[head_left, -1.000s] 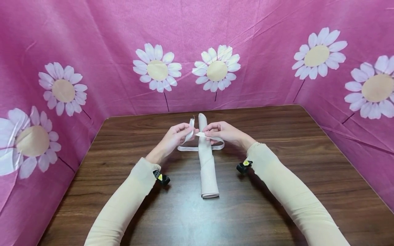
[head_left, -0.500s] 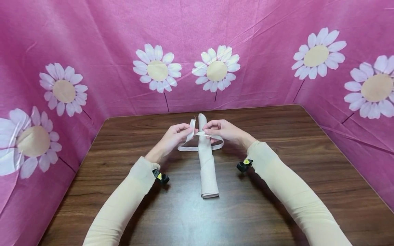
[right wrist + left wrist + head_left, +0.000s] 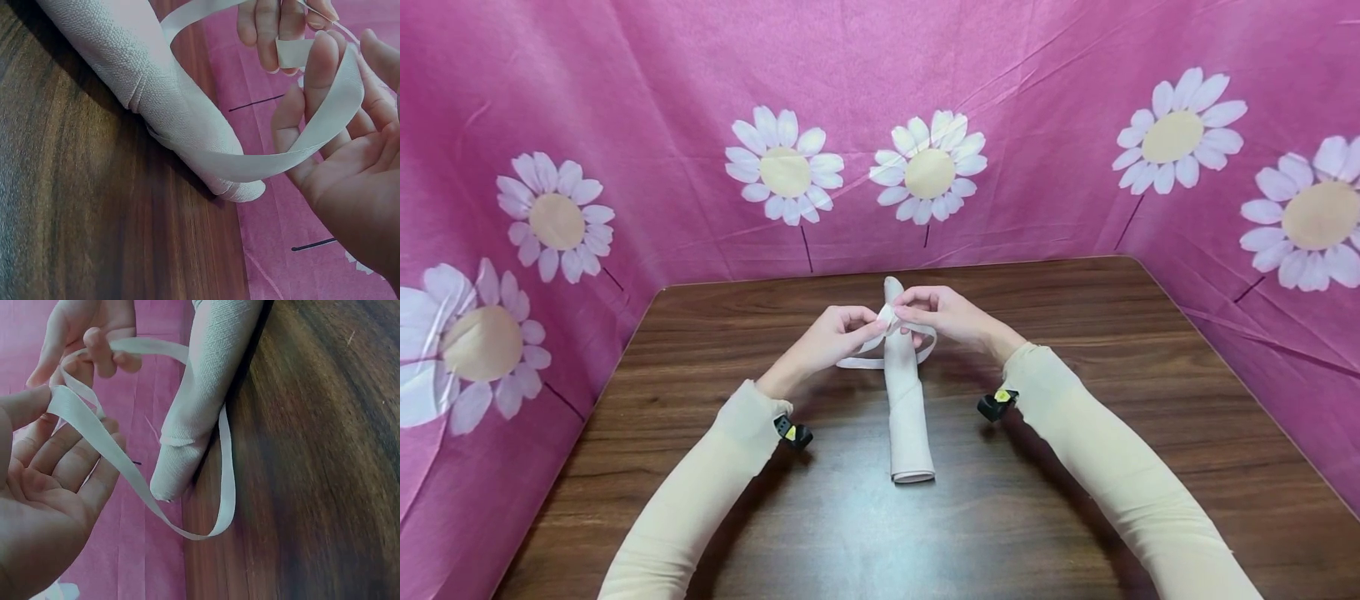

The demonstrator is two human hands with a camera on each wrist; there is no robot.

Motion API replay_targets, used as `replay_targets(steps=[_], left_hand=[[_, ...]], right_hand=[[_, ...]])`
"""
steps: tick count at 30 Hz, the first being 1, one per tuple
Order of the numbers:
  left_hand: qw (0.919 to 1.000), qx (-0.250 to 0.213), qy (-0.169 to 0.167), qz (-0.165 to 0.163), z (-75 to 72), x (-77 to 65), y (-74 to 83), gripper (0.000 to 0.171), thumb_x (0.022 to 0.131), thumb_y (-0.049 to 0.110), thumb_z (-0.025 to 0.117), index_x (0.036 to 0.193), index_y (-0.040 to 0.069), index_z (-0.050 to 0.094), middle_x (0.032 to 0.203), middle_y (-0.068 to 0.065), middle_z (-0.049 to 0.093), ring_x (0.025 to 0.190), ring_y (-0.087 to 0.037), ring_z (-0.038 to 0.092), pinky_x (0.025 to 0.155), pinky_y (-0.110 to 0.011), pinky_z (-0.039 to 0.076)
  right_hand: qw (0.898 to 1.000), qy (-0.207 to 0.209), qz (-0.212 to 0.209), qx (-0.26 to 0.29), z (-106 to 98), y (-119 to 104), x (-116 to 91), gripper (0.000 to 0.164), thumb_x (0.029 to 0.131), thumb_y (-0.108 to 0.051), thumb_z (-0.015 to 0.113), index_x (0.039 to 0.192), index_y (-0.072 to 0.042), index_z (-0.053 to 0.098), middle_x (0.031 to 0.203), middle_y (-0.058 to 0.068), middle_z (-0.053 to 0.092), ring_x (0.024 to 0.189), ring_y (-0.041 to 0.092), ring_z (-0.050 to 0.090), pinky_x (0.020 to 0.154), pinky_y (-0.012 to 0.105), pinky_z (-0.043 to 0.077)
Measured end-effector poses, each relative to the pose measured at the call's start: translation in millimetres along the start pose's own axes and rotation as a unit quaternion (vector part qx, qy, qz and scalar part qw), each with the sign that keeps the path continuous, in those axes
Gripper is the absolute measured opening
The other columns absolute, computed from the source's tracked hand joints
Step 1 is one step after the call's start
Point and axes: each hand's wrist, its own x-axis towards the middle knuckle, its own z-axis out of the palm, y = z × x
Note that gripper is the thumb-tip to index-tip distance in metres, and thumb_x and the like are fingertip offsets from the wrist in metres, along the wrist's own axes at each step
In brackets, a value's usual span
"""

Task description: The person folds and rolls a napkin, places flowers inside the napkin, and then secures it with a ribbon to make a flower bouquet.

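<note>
A rolled off-white cloth (image 3: 907, 417) lies lengthwise on the table, its narrow tip pointing away from me. Around its far part runs a white ribbon (image 3: 861, 363) in a loose loop, passing under the roll. My left hand (image 3: 831, 337) pinches one side of the ribbon just left of the roll. Above the roll, my right hand (image 3: 951, 315) holds the other side between thumb and fingers. The ribbon's strands meet between the fingertips of both hands; how they cross there is partly hidden. In the right wrist view the ribbon (image 3: 250, 165) drapes over the right fingers.
The dark wood-grain table (image 3: 1037, 467) reaches back to a pink cloth backdrop (image 3: 865, 67) printed with white daisies, which also stands at both sides. A black wrist camera (image 3: 793, 433) sits on the left sleeve, another wrist camera (image 3: 996, 405) on the right.
My hands have come closer together, their fingertips now almost meeting over the roll. The ribbon end that stood up at the left hand has been brought right to the crossing; the loop has narrowed slightly.
</note>
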Motion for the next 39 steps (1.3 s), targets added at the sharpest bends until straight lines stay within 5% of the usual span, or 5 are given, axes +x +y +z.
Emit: replay_targets(steps=[11,16,25,34,39], left_hand=[[0.9998,0.017,0.006,-0.008,4.8,0.5,1.8,0.022,0.102,0.02,0.064,0.104,0.0,0.074,0.083,0.0,0.063,0.076,-0.011,0.052,0.063,-0.024,0.042],[0.9996,0.024,0.01,-0.013,4.2,1.1,0.9,0.023,0.102,0.023,0.065,0.103,0.003,0.074,0.079,0.0,0.061,0.072,-0.011,0.051,0.061,-0.024,0.041],[0.9996,0.019,0.02,0.002,0.6,0.3,-2.3,0.02,0.101,0.018,0.065,0.106,0.001,0.075,0.073,0.002,0.057,0.063,-0.009,0.044,0.057,-0.023,0.037],[0.9989,0.018,0.042,0.003,-2.5,1.6,-5.9,0.019,0.099,0.012,0.068,0.11,-0.003,0.074,0.104,-0.015,0.074,0.094,-0.011,0.063,0.084,-0.026,0.05],[0.9988,0.021,0.045,0.006,-1.1,3.5,-6.3,0.02,0.098,0.013,0.069,0.11,-0.002,0.074,0.107,-0.02,0.073,0.096,-0.012,0.065,0.089,-0.03,0.051]], right_hand=[[1.0,0.009,-0.011,-0.005,-0.9,2.3,0.4,0.012,0.099,-0.012,0.066,0.108,-0.004,0.071,0.089,0.014,0.069,0.065,0.015,0.063,0.066,0.043,0.056],[1.0,0.002,-0.02,0.005,-0.7,4.0,1.3,0.009,0.1,-0.01,0.065,0.104,-0.005,0.071,0.084,0.003,0.068,0.064,0.014,0.061,0.064,0.038,0.055],[1.0,0.006,-0.019,-0.004,-2.0,4.2,1.0,0.013,0.101,-0.012,0.064,0.107,-0.002,0.069,0.084,0.008,0.068,0.064,0.019,0.062,0.065,0.043,0.056],[0.999,0.01,0.002,0.041,-5.6,8.1,-1.2,0.016,0.104,-0.013,0.058,0.111,0.0,0.065,0.084,0.011,0.066,0.064,0.02,0.064,0.066,0.034,0.056],[1.0,0.008,0.013,0.011,-4.0,10.3,0.6,0.023,0.103,-0.02,0.061,0.115,0.0,0.066,0.095,0.018,0.069,0.069,0.024,0.066,0.068,0.042,0.058]])
